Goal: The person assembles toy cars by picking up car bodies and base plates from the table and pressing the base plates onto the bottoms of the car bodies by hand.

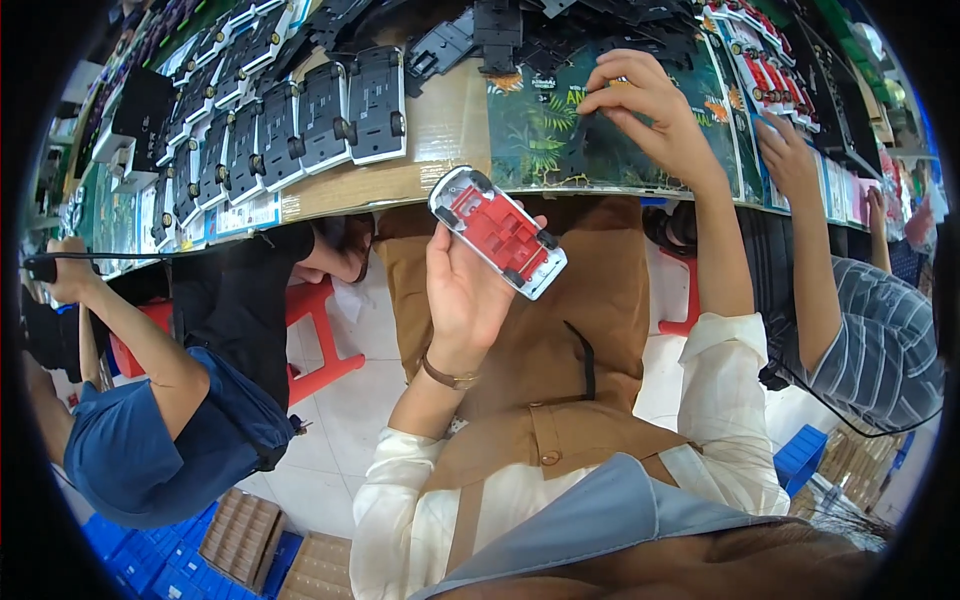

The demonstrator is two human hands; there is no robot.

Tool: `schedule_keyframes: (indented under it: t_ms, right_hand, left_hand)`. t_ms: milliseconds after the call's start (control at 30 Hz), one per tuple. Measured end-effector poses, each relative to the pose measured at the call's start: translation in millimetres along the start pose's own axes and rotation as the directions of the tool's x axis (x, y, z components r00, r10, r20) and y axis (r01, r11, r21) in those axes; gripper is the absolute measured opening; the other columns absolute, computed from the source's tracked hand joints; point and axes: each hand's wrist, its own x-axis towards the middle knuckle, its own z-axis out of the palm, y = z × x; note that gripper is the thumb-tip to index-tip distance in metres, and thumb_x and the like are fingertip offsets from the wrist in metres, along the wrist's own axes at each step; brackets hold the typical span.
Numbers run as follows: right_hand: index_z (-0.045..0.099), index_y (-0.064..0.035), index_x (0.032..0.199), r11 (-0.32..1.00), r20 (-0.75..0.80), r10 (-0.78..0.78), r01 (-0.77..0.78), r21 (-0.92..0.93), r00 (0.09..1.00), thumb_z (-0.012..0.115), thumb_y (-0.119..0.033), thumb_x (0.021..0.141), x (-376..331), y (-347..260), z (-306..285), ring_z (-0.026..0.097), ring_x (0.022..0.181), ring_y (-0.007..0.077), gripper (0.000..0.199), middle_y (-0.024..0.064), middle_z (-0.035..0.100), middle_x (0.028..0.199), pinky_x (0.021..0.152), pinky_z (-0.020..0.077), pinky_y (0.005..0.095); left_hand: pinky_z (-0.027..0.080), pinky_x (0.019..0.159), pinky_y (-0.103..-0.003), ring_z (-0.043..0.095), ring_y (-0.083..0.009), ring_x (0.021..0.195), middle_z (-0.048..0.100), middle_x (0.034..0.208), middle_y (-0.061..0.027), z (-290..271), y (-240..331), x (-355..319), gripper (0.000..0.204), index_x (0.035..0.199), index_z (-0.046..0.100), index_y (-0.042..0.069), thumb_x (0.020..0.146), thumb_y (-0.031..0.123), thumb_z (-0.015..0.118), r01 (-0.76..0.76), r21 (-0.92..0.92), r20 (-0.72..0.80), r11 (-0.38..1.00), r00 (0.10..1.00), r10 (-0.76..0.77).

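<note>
A white toy car (pixel 496 232) lies upside down in my left hand (pixel 462 300), its red interior facing up and its dark wheels showing. My fingers wrap it from below, just in front of the table edge. Over the green printed mat (pixel 520 130) my right hand (pixel 655 118) is raised with bent fingers, thumb and forefinger drawn close. Whatever sits at those fingertips is too small and dark to make out. Beyond that hand lies a heap of black plastic car bases (pixel 497 35).
Rows of upturned white toy cars with black bases (pixel 375 105) fill the table's left side. Red toy car parts (pixel 770 80) lie at the right. Co-workers sit on both sides, one person's hand (pixel 788 158) near my right arm. A red stool (pixel 325 330) stands at left.
</note>
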Motion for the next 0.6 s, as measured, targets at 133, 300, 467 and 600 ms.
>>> schedule_keyframes:
  t_ms: [133,300,467,600]
  right_hand:
    - [0.066,-0.0041,0.090,0.993,0.032,0.055,-0.058,0.099,0.998,0.054,0.010,0.068,-25,16,5,0.047,0.118,0.0285,0.029,0.0067,0.059,0.113,0.097,0.0362,0.0362]
    - [0.064,-0.0035,0.098,0.948,-0.145,0.319,-0.311,0.075,0.937,0.053,0.004,0.077,-47,5,18,0.053,0.107,0.0267,0.024,0.0106,0.057,0.112,0.090,0.0419,0.0350]
    - [0.062,-0.0014,0.102,0.845,-0.308,0.334,-0.428,-0.320,0.891,0.073,-0.032,0.073,-37,-41,47,0.055,0.084,0.0283,0.044,0.0112,0.053,0.096,0.072,0.0471,0.0353]
    - [0.064,-0.0016,0.102,0.823,-0.354,0.357,-0.470,-0.318,0.864,0.075,-0.028,0.071,-41,-38,55,0.056,0.084,0.0284,0.042,0.0126,0.056,0.095,0.072,0.0475,0.0357]
  left_hand:
    - [0.033,0.102,-0.049,0.043,-0.0396,0.120,0.050,0.125,-0.0149,1,0,2,0.052,0.130,0.039,0.005,0.096,0.042,0.027,-0.001,0.003,-0.004,1.000,1.000,0.001]
    - [0.030,0.103,-0.056,0.037,-0.0418,0.125,0.044,0.133,-0.0168,0,-3,1,0.053,0.133,0.039,0.005,0.098,0.041,0.023,0.033,-0.024,-0.049,0.999,0.998,-0.034]
    - [0.035,0.102,-0.047,0.044,-0.0364,0.121,0.050,0.128,-0.0107,5,-4,1,0.052,0.132,0.039,0.008,0.098,0.044,0.025,0.059,0.013,-0.041,0.998,0.997,-0.058]
    - [0.034,0.103,-0.050,0.044,-0.0366,0.121,0.048,0.129,-0.0133,6,-5,3,0.050,0.133,0.039,0.007,0.098,0.040,0.024,0.027,0.055,-0.054,0.998,0.998,-0.024]
